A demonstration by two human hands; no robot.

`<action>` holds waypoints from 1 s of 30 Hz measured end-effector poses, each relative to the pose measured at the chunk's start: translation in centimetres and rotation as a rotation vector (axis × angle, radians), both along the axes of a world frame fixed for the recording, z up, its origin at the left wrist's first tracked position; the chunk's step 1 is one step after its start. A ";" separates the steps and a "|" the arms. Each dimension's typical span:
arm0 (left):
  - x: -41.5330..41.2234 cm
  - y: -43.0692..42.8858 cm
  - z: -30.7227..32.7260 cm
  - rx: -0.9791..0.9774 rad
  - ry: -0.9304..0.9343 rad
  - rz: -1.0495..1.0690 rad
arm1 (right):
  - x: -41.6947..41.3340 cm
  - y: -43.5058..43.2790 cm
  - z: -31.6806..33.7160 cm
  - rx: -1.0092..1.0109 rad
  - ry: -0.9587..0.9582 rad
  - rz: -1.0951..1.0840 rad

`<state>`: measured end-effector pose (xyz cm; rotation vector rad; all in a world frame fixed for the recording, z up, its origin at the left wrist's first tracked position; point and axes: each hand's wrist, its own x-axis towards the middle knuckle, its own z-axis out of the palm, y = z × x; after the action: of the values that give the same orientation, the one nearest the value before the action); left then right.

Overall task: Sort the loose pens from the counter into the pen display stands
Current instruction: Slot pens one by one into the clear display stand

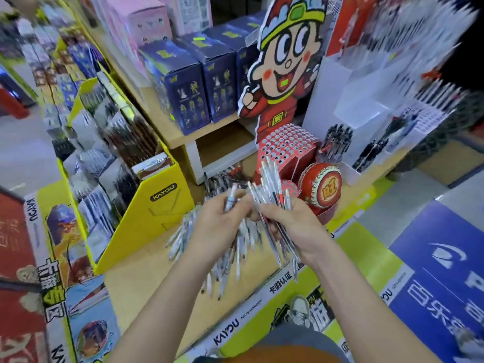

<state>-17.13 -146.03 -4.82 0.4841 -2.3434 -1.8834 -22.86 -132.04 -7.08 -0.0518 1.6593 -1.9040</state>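
Observation:
My right hand (293, 226) grips a bundle of white pens (271, 189) that fans upward and downward through the fist. Just to its left, my left hand (217, 226) pinches one or two white pens (231, 199). Below both hands a pile of loose white pens (222, 260) lies on the wooden counter (146, 273). Behind the hands stands a red pen display stand (288, 146) with many round holes, under a cartoon figure cutout (285, 64). A clear tiered stand (366, 111) with dark pens rises at the right.
A yellow KAYOU display box (157, 205) with packaged cards stands at the left. A red drum ornament (320, 188) sits beside the red stand. Blue boxes (183, 85) line a wooden shelf behind. Black pens (337, 142) fill a holder at the right.

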 end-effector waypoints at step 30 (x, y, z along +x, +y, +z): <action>-25.7 13.0 1.4 0.464 0.148 0.273 | -23.7 17.6 0.3 -0.027 0.071 -0.114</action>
<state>-42.85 -133.04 -3.47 0.6378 -1.6460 -2.2269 -46.58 -114.43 -6.74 -0.0373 1.7158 -2.0312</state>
